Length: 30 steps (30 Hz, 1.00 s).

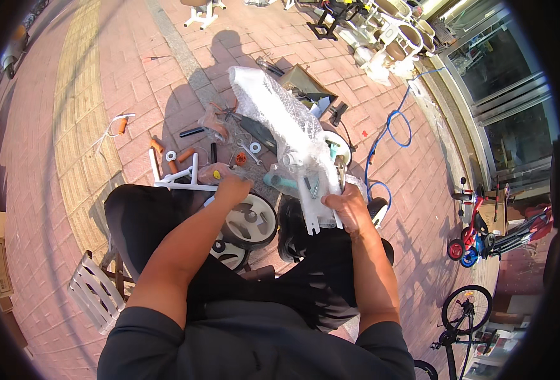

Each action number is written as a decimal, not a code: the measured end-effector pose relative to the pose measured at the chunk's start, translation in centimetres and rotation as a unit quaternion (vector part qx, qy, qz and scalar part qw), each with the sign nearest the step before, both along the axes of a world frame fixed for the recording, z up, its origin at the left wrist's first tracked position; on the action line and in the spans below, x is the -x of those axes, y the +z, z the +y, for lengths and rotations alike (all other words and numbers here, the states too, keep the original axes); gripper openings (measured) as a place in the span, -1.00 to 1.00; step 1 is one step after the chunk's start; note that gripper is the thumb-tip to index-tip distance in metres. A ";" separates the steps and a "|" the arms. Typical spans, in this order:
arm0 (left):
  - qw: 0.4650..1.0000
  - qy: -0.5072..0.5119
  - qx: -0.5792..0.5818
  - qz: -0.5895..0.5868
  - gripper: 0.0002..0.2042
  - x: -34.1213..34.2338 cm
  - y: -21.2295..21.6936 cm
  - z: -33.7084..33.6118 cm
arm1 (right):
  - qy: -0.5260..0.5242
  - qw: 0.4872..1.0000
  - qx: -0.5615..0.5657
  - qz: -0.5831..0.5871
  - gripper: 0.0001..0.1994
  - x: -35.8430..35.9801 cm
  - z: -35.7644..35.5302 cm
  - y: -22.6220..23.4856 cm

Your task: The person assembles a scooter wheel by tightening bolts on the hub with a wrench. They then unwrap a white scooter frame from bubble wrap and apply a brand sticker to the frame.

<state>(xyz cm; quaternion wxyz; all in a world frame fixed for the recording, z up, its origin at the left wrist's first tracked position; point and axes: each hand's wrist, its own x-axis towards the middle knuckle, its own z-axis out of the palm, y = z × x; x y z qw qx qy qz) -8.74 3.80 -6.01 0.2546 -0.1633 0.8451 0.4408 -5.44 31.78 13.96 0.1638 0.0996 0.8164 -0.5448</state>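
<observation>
White child's-bike frame (270,114), bubble-wrapped, is in front of me, lying aslant over the brick paving: far end up and left, two slotted prongs (309,212) pointing back at the knees, by the right hand (351,208). Handling, my guess: stiff metal underneath, moderate weight, more awkward than heavy. Wrap is soft and shiny, so I'd expect it to slide and crumple under a grip; paint would scratch before anything bent. Best hold, I'd say: the bare tubes near the prongs, second hand under the thick wrapped middle; I wouldn't trust the loose film.

Right fingers: curled in tight, no gap that I can see, apparently around a metal hand tool (341,170), plier-like, its nose pointing away from the body. Thumb lies across the white tube beside the nearer prong. Whether the fingers also wrap that tube, I can't make out.

Left hand (232,191): knuckles up, fingers bent under, well apart from the frame. It's at the edge of a clear plastic bag (211,173) with a yellow spot, just above a white wheel (250,218) with a dark tyre. Fingertips are hidden, so I can't say how far they're spread or if they pinch the bag. White handlebar (188,186) sits just left, orange grips (185,155) beyond it.
</observation>
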 end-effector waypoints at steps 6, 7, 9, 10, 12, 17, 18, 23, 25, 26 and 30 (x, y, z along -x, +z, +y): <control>0.843 0.354 -0.298 0.275 0.01 10.7 12.9 -9.5 | 0.067 0.996 0.059 -0.023 -0.61 -0.4 -0.9 2.6; 0.802 0.354 -0.328 0.352 -0.06 11.3 14.3 -11.1 | 0.094 0.994 0.042 -0.027 -0.60 -0.3 -0.9 2.9; 0.810 0.345 -0.260 0.396 -0.51 12.5 16.5 -15.0 | 0.117 0.992 0.033 -0.038 -0.54 -0.1 -1.1 2.7; 0.776 0.367 -0.287 0.424 -0.66 12.7 16.8 -15.9 | 0.134 0.986 0.096 -0.038 -0.54 0.2 -1.2 2.5; 0.803 0.394 -0.196 0.402 -0.74 12.3 16.8 -17.6 | 0.143 0.975 0.162 -0.047 -0.53 0.3 -1.7 1.7; 0.793 0.374 -0.103 0.469 -0.74 12.0 17.6 -19.4 | 0.234 0.968 -0.083 -0.028 -0.48 1.6 -3.3 0.6; 0.777 0.345 -0.091 0.519 -0.73 12.1 18.2 -19.9 | 0.250 0.965 -0.075 -0.022 -0.48 1.7 -3.5 0.6; 0.738 0.457 -0.032 0.495 -0.68 11.7 20.2 -22.7 | 0.246 0.957 -0.152 -0.017 -0.51 2.4 -4.5 0.7; 0.701 0.473 -0.015 0.534 -0.67 11.5 20.2 -24.0 | 0.227 0.952 -0.201 0.026 -0.53 3.0 -4.5 0.7; 0.680 0.471 -0.005 0.563 -0.66 11.4 20.0 -24.6 | 0.238 0.949 -0.201 0.040 -0.56 3.3 -4.6 0.6; 0.669 0.486 0.017 0.562 -0.65 11.5 18.7 -26.6 | 0.205 0.965 -0.159 0.038 -0.60 3.9 -4.8 0.9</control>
